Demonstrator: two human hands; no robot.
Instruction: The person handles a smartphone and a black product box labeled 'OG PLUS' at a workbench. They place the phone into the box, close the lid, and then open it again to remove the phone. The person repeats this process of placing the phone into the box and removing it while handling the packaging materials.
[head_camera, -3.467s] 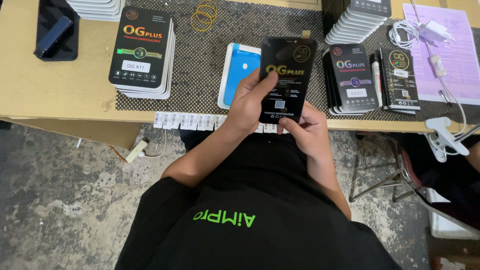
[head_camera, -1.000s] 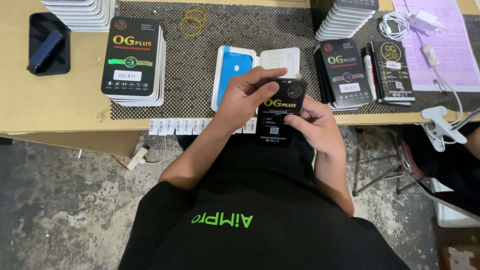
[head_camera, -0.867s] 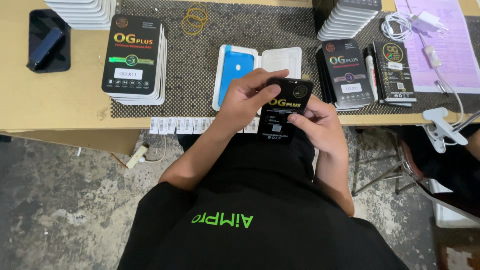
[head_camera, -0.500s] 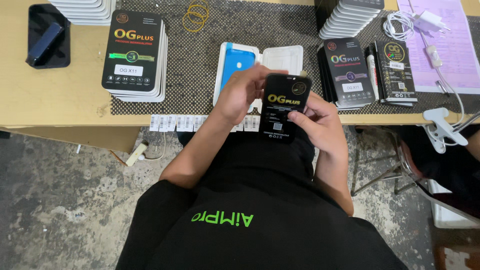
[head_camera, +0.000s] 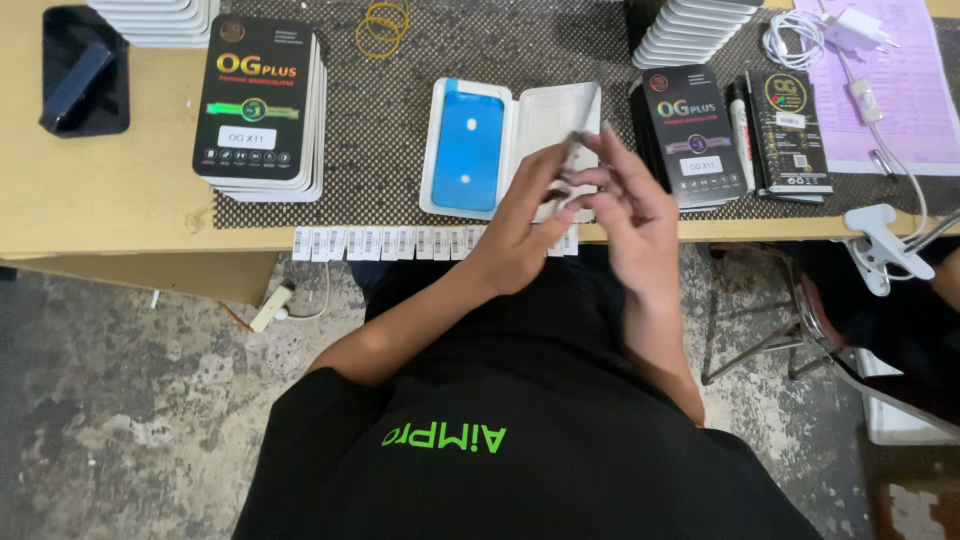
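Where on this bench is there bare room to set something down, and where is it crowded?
Free: the mat between the left box stack and the open white tray, below the rubber bands; also the bare wood under the black tray. Crowded: the right side, with box stacks, charger cable and paper, and the front edge where both hands work.

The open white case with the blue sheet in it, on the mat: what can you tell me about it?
The open white case lies flat on the dark woven mat, spread like a book. It looks like thin white plastic with rounded corners. Its left half holds a bright blue sheet with small white marks; its right half is plain white. The left hand and right hand partly cover the right half; whether they touch it is unclear.
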